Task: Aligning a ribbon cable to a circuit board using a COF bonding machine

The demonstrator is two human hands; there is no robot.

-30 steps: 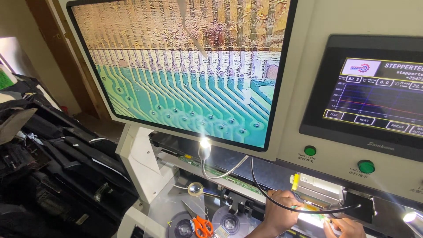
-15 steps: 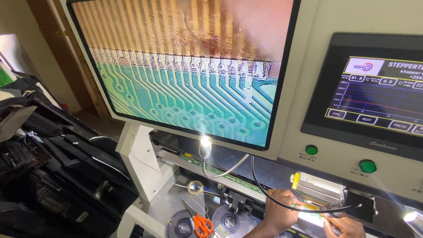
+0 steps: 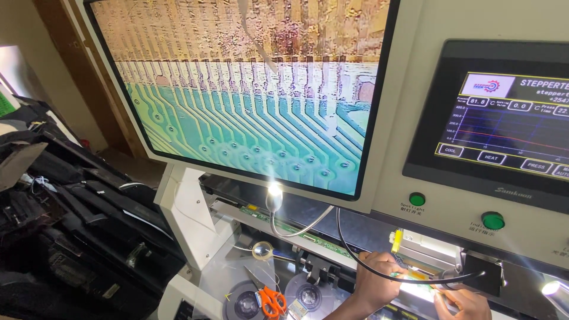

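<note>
My left hand point(image 3: 374, 283) reaches in from the bottom edge, fingertips pinched on a thin amber flex strip point(image 3: 413, 277) lying in the lit slot under the machine's pressing head point(image 3: 428, 246). My right hand point(image 3: 468, 303) is cropped by the bottom edge. Its curled fingers touch the strip's right end, beside a black block point(image 3: 481, 277). A black cable point(image 3: 355, 255) loops over my left hand. Above, a large monitor point(image 3: 249, 101) shows magnified gold contact fingers meeting green circuit traces.
A touch panel point(image 3: 504, 124) with a graph, and two green buttons point(image 3: 417, 199) point(image 3: 492, 220), sit on the right. A gooseneck lamp point(image 3: 274, 192) shines below the monitor. Orange-handled scissors point(image 3: 271, 299) lie on round discs. Black bags and parts point(image 3: 65, 225) are piled at the left.
The magnified picture on the monitor has shifted a little, with the gold fingers now lined over the traces differently. Both hands stay at the lit slot with hardly any movement.
</note>
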